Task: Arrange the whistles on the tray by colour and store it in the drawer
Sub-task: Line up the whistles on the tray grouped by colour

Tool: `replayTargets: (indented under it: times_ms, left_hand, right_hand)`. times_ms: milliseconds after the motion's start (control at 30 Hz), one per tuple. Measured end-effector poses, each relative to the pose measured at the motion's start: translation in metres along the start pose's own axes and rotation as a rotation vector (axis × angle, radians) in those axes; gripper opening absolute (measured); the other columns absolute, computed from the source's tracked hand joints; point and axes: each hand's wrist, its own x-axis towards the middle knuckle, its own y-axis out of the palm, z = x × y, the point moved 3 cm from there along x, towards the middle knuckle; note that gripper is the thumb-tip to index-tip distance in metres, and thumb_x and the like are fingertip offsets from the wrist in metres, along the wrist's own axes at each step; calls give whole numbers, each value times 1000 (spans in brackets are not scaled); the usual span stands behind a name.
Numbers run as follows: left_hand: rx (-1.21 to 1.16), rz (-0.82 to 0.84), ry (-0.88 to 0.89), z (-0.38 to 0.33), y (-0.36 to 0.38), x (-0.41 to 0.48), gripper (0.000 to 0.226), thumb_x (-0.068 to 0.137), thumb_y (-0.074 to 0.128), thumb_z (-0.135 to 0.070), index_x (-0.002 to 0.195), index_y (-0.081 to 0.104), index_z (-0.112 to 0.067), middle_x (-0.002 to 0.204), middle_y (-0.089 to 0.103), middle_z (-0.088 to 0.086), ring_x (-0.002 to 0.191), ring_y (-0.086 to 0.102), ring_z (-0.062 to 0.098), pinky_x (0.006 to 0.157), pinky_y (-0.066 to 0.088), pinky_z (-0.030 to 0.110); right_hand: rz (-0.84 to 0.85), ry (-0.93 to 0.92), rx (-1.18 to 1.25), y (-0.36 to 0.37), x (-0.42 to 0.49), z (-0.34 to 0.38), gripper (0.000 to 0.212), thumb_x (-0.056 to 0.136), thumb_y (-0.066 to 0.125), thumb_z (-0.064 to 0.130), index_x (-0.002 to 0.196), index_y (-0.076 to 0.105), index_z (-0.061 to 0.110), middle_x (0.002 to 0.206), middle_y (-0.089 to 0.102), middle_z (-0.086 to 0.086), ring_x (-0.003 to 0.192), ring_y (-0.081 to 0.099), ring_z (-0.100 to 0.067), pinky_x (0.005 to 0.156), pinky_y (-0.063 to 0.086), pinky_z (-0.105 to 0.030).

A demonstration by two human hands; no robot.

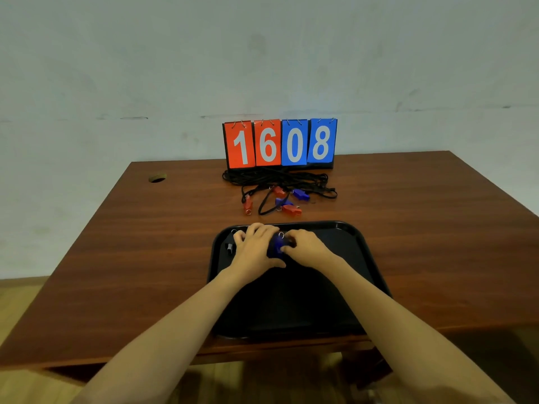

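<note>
Early days tbh. Right hand (303, 246) pinches a blue whistle (275, 246) near the tray (358, 258)'s far edge. Left hand (255, 246) lies curled right beside it, can't tell if it's gripping anything. Black whistle (229, 246) sits by the tray's far left corner. Other red and blue whistles (292, 209) lie mid-table (116, 243) among cords (277, 176). Most sorting, plus the drawer bit, not done.
</note>
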Motion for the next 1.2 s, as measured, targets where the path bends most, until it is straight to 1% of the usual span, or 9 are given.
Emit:
replayTargets:
  times_ms: [133, 233, 300, 467, 600, 667, 767, 1067, 1200]
  left_hand:
    - [133, -120, 11, 17, -8, -8, 53, 86, 58, -42, 135, 45, -26, 140, 44, -11, 135, 26, 12, 100, 15, 35]
    - [172, -141, 6, 24, -9, -9, 47, 90, 52, -39, 135, 48, -26, 140, 46, -12, 135, 28, 10, 99, 14, 34]
    - [205, -116, 12, 25, -8, -9, 46, 92, 50, -40, 136, 48, -25, 142, 45, -12, 136, 29, 10, 99, 12, 34]
    - [275, -84, 11, 25, -6, -6, 43, 95, 46, -41, 135, 49, -27, 144, 45, -12, 137, 29, 12, 104, 13, 39]
    - [311, -145, 36, 22, -7, -6, 35, 95, 49, -31, 128, 57, -23, 137, 55, -9, 135, 37, 16, 98, 9, 38]
    - [298, -161, 43, 22, -7, -6, 32, 93, 51, -27, 124, 61, -21, 132, 59, -6, 133, 40, 18, 100, 10, 40]
    - [295, -132, 37, 23, -8, -5, 33, 94, 49, -26, 125, 59, -21, 134, 57, -6, 135, 37, 17, 104, 13, 43]
    - [297, -101, 20, 24, -10, -4, 34, 94, 47, -27, 127, 54, -21, 133, 56, -6, 133, 37, 16, 104, 14, 41]
    - [286, -87, 35, 23, -10, -4, 38, 91, 50, -26, 129, 51, -21, 136, 52, -6, 133, 35, 17, 104, 16, 42]
  right_hand:
    - [-42, -41, -35, 5, -3, 10, 56, 91, 58, 30, 143, 38, 21, 139, 46, -6, 126, 47, -22, 103, 42, -36]
    - [-50, -58, -63, 9, -2, 16, 52, 94, 55, 34, 142, 40, 20, 142, 41, -7, 127, 46, -23, 103, 42, -36]
    - [-13, -74, -122, 12, -3, 18, 56, 91, 59, 36, 141, 42, 18, 142, 39, -6, 128, 44, -23, 104, 41, -36]
    - [-17, -88, -166, 9, 2, 19, 59, 89, 63, 23, 143, 40, 17, 146, 35, -6, 133, 39, -23, 109, 35, -36]
    - [-3, -131, -153, 8, 6, 22, 59, 89, 63, 15, 143, 41, 18, 147, 38, -6, 135, 37, -23, 111, 34, -36]
    - [-8, -138, -151, 9, 9, 23, 58, 89, 62, 14, 143, 40, 19, 147, 39, -6, 135, 38, -24, 111, 35, -37]
    - [-23, -137, -152, 10, 11, 23, 58, 90, 61, 15, 143, 40, 19, 146, 39, -7, 135, 39, -24, 110, 35, -36]
    - [-45, -159, -146, 14, 13, 21, 58, 90, 61, 17, 144, 39, 22, 145, 41, -5, 134, 38, -23, 110, 35, -36]
    - [-20, -148, -88, 13, 12, 19, 71, 87, 65, 17, 148, 30, 24, 148, 36, -5, 136, 36, -23, 111, 36, -38]
